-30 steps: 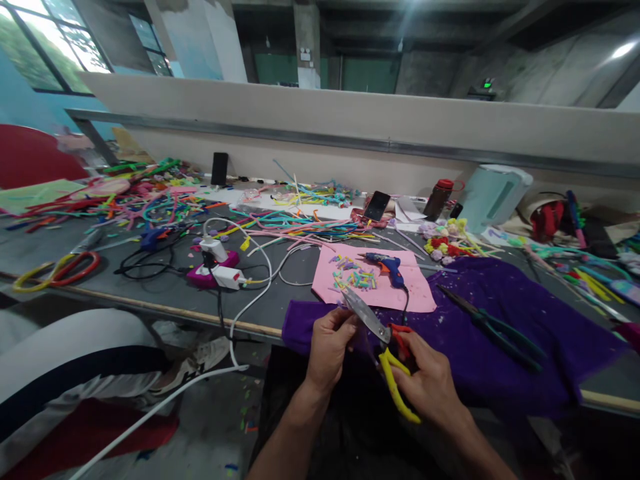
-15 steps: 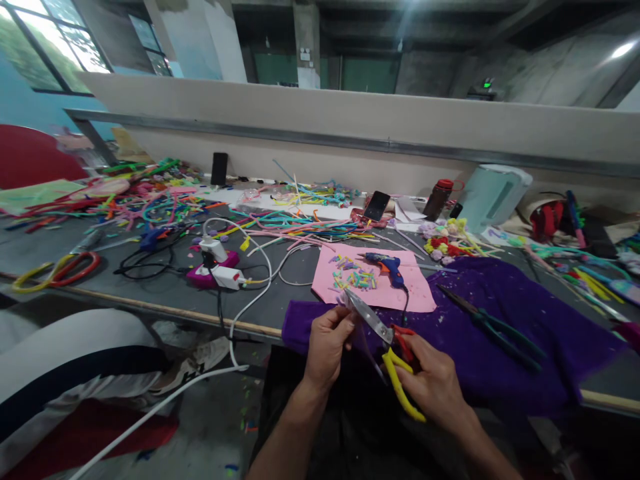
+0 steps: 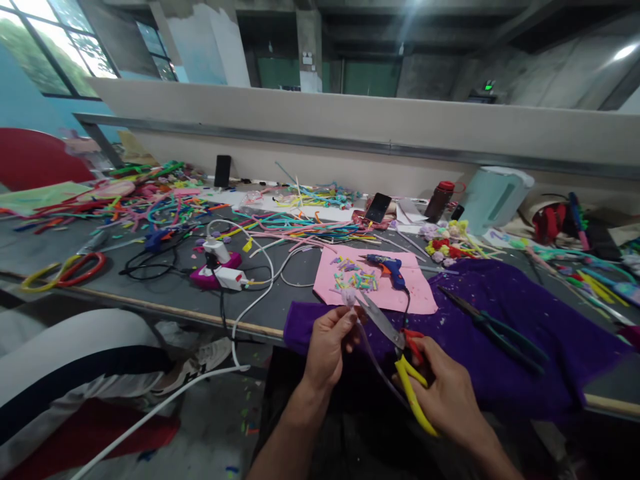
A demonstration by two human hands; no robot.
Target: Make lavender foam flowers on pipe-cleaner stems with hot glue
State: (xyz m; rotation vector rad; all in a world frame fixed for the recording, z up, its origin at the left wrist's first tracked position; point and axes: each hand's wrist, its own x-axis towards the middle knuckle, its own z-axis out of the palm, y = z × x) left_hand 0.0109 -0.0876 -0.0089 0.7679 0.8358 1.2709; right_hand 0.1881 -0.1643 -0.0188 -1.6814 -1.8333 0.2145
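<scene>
Your left hand (image 3: 325,347), low in the middle of the frame, has its thumb and fingertips pinched narrow on a thin purple stem (image 3: 371,355); a pale, fluffy tip (image 3: 349,297) stands up just above your fingers, and the stem's long end curves down to the lower right, towards your other hand. Your right hand (image 3: 443,383), to the right of it, is closed around the red and yellow handles of the scissors (image 3: 383,321), whose blades point to the upper left, their ends near the fluffy tip; you cannot tell from here whether they touch it. Beyond your hands, a pink sheet (image 3: 423,298) lies at the centre of the frame, bearing small cut pieces (image 3: 356,277) on its left half and a blue glue gun (image 3: 393,269) on its right. A purple cloth (image 3: 535,300) spreads over the table (image 3: 283,308) to the right, with long-nosed pliers (image 3: 510,343) lying across it. Behind the sheet you have a bundle of coloured stems (image 3: 300,227), a phone (image 3: 379,208) and, further right, a heap of small flowers (image 3: 443,245). Left of centre sits a power strip (image 3: 207,279); another person's leg (image 3: 100,347) fills the lower left.
</scene>
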